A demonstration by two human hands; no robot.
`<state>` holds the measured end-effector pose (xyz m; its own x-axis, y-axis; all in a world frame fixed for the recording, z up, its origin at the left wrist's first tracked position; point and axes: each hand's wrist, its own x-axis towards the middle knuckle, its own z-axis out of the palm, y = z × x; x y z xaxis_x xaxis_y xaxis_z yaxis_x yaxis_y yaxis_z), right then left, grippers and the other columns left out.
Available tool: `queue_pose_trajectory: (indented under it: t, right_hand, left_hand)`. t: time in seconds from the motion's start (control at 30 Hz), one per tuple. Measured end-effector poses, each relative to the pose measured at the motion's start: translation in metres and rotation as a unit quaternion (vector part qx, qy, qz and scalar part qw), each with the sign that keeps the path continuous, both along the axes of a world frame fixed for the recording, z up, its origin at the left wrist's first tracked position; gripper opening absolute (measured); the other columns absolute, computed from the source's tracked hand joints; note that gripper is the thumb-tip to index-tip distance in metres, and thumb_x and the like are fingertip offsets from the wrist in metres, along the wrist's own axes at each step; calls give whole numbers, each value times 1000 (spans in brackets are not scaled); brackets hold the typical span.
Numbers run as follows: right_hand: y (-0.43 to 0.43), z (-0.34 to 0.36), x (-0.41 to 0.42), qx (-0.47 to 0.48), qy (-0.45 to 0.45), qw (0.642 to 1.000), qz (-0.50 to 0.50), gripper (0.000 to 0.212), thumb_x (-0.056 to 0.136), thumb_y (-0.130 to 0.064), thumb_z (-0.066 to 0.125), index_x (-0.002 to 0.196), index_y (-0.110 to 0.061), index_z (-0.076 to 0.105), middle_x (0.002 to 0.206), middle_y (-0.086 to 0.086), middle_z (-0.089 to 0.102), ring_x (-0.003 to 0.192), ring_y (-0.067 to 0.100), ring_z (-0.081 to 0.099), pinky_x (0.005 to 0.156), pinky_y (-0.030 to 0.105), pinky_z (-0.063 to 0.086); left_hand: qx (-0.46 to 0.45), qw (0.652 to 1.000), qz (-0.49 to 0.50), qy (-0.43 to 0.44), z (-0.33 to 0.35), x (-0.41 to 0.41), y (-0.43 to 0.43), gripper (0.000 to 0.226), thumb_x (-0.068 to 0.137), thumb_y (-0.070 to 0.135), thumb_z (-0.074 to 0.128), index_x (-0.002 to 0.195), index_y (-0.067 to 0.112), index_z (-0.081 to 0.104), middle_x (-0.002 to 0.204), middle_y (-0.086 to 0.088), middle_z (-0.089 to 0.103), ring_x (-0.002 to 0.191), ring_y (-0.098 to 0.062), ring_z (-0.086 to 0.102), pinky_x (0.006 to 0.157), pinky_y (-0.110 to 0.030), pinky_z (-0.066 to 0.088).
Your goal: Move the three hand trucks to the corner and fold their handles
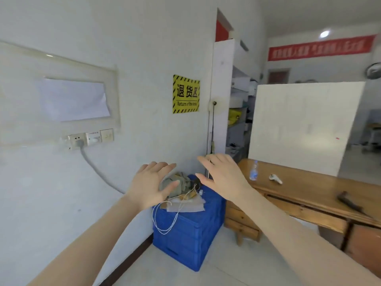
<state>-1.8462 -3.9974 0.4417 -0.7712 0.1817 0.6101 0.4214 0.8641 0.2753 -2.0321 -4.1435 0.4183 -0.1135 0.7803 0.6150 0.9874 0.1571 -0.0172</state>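
Note:
No hand truck is in view. My left hand (151, 183) is stretched out in front of me, palm forward, fingers spread and holding nothing. My right hand (221, 174) is raised beside it, also open and empty. Both hands hover in the air above a blue plastic crate (189, 228) that stands on the floor in the corner against the white wall.
On the blue crate lie cloth, paper and white string (181, 189). A wooden desk (309, 195) stands to the right with a water bottle (254, 171) on it. A grey cable (97, 170) runs from a wall socket. A white board (303, 124) stands behind the desk.

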Motion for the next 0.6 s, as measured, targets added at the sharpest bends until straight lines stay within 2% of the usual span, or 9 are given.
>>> queue_pose_trajectory:
  t: [0.13, 0.27, 0.5, 0.6]
  right_hand:
    - [19, 0, 103, -16, -1, 994, -106, 55, 90, -49, 32, 122, -11, 57, 104, 9, 66, 93, 29, 61, 82, 42, 51]
    - [30, -8, 211, -22, 15, 980, -197, 50, 89, -49, 38, 118, -15, 58, 101, 5, 66, 92, 26, 61, 79, 37, 49]
    - [11, -27, 403, -66, 37, 945, -318, 52, 89, -51, 38, 122, -15, 55, 104, 4, 63, 93, 27, 58, 77, 38, 49]
    - [1, -30, 488, -55, 34, 926, -371, 51, 87, -52, 38, 119, -17, 57, 102, 2, 64, 91, 25, 60, 73, 36, 49]
  left_hand:
    - [-18, 997, -78, -4, 2, 67, 50, 64, 85, 63, 27, 132, 26, 49, 123, 2, 59, 108, -22, 53, 90, -35, 39]
    - [-20, 985, -169, 3, 3, 153, 97, 68, 86, 67, 23, 135, 26, 45, 123, 4, 58, 109, -19, 52, 90, -34, 40]
    - [-25, 956, -293, -20, -8, 343, 161, 61, 86, 65, 26, 136, 33, 40, 130, 7, 53, 117, -17, 47, 94, -35, 42]
    - [-25, 938, -343, -28, -15, 437, 178, 62, 86, 63, 28, 136, 28, 44, 127, 5, 56, 115, -20, 49, 92, -37, 44]
